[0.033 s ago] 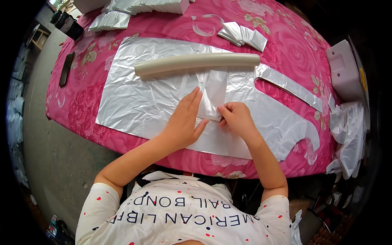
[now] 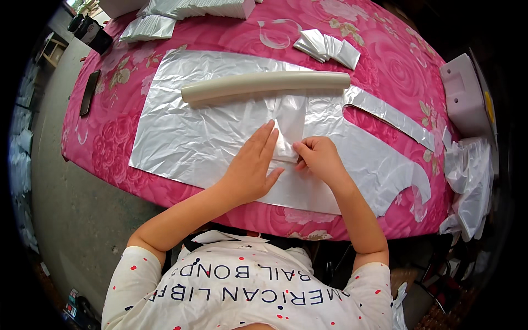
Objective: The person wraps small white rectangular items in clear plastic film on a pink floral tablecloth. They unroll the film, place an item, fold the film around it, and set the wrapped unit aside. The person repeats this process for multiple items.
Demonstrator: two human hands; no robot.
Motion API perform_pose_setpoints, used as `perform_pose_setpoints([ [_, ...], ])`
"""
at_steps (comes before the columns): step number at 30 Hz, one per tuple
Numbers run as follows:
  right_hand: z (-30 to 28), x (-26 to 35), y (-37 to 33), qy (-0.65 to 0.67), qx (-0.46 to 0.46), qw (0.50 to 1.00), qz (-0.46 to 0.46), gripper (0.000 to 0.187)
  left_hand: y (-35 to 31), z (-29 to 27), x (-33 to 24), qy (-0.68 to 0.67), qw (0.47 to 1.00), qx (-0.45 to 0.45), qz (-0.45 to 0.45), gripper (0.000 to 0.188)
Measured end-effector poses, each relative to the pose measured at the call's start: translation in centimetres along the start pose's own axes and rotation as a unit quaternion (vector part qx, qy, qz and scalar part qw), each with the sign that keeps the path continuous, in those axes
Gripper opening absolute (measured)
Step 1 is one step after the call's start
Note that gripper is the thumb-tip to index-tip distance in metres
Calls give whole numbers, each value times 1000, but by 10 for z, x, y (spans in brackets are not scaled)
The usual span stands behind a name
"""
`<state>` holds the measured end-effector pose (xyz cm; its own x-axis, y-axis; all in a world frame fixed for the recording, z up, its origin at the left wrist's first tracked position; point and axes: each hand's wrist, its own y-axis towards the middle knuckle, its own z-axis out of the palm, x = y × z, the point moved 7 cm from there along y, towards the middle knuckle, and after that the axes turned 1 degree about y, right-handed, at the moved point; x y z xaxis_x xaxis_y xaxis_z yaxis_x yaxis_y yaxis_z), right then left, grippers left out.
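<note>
A pale plastic film piece, folded into a narrow strip [image 2: 291, 118], lies on a large crinkled silvery-white plastic bag [image 2: 176, 132] spread over the table. My left hand [image 2: 250, 165] rests with its fingers stretched out along the strip's left edge. At the strip's near right corner, my right hand [image 2: 319, 157] pinches the film between thumb and forefinger. Beyond both hands, a long cream-coloured tube [image 2: 264, 85] lies across the bag and over the strip's far end. The bag has cut-out handles on its right side.
Folded film packets [image 2: 327, 48] sit farther back, with more stacks [image 2: 203, 10] at the far left. A dark flat phone-like object [image 2: 89, 93] and a black bottle [image 2: 89, 33] are on the left. At right stand a pinkish box [image 2: 465, 93] and hanging plastic bags [image 2: 470, 176].
My left hand has shifted slightly to the right, and its fingertips now cover more of the strip's left edge. The right hand keeps its pinch in nearly the same place.
</note>
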<state>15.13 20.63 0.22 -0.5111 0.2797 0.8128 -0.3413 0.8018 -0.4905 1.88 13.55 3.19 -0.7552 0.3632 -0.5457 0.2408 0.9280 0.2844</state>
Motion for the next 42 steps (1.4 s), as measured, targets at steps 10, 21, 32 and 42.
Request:
perform_pose_setpoints([
  [10, -2, -1, 3, -12, -11, 1000, 8, 22, -13, 40, -6, 118, 984, 130, -15, 83],
  [21, 12, 26, -33, -381, -151, 787, -461, 41, -7, 35, -5, 138, 986, 96, -15, 74],
  [32, -2, 37, -12, -281, -29, 847, -451, 37, 3, 5, 3, 122, 982, -11, 146, 15],
  [42, 16, 29, -55, -303, -84, 795, -519, 31, -24, -15, -22, -50, 971, 37, 231, 35],
])
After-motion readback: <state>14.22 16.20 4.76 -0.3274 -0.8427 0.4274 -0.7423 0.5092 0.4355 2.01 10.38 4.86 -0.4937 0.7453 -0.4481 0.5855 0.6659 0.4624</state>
